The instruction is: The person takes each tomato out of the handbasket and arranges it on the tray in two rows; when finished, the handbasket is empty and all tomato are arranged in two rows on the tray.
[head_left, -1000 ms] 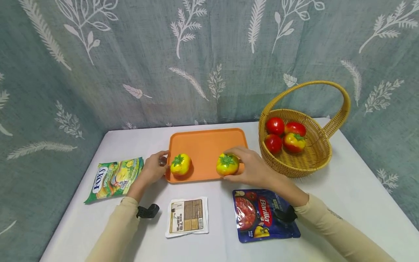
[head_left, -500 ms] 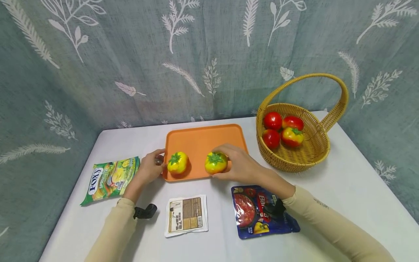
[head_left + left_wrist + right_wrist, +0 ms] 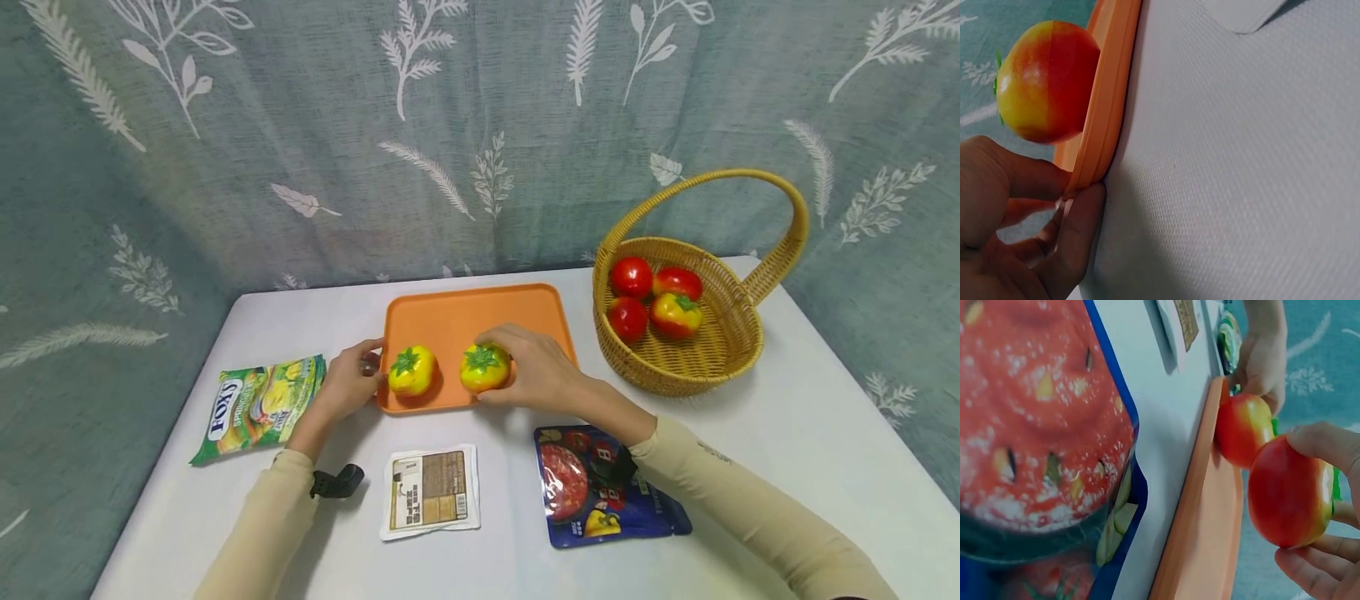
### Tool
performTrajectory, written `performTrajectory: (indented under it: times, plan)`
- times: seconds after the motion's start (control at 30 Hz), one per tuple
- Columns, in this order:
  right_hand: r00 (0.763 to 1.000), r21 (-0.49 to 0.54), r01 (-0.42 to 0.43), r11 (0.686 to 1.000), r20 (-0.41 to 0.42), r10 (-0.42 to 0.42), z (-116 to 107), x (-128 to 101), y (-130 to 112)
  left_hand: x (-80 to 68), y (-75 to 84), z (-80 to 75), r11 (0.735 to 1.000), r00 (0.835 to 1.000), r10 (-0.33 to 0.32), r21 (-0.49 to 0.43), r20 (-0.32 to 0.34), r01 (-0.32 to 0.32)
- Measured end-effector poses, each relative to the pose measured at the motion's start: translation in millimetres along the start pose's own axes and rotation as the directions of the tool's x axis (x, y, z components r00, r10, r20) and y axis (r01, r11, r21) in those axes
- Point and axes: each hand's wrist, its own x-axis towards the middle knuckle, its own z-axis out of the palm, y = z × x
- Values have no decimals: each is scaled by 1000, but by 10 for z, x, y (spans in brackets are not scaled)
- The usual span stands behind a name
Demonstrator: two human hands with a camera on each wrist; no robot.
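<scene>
An orange tray [image 3: 472, 312] lies at the back middle of the table in the head view. My left hand [image 3: 350, 381] pinches its left front corner, the thumb on the rim and a finger against the outside in the left wrist view. A yellow-and-red bell pepper [image 3: 412, 371] with a green top sits inside the tray near that hand. My right hand [image 3: 536, 367] grips a second bell pepper [image 3: 1285, 490] between thumb and fingers, over the tray's front part. In the right wrist view this held pepper overlaps the first pepper [image 3: 1241, 425].
A wicker basket [image 3: 690, 385] with several red and yellow-red fruits or vegetables stands right of the tray. A green Fox's bag [image 3: 258, 408] lies at left. A white-and-brown packet [image 3: 430, 492] and a blue Barilla pouch [image 3: 600, 525] lie in front, the pouch below my right wrist.
My right hand has carried its bell pepper leftward over the tray, closer to the other pepper. The left hand keeps its grip on the tray corner. The head view has shifted slightly.
</scene>
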Motion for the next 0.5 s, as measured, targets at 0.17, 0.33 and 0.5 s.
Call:
performTrajectory:
  times: [0.17,0.33,0.5]
  plan:
    - [998,-8,-46,999,35,46,28,42,43,13,2,6,1000,1000,-6,-10,2,6]
    - [997,11,-51,999,62,51,52,95,64,6,13,-2,999,999,-34,-37,23,35]
    - [992,4,-73,997,99,73,96,142,91,-3,8,11,997,998,-58,-41,28,59]
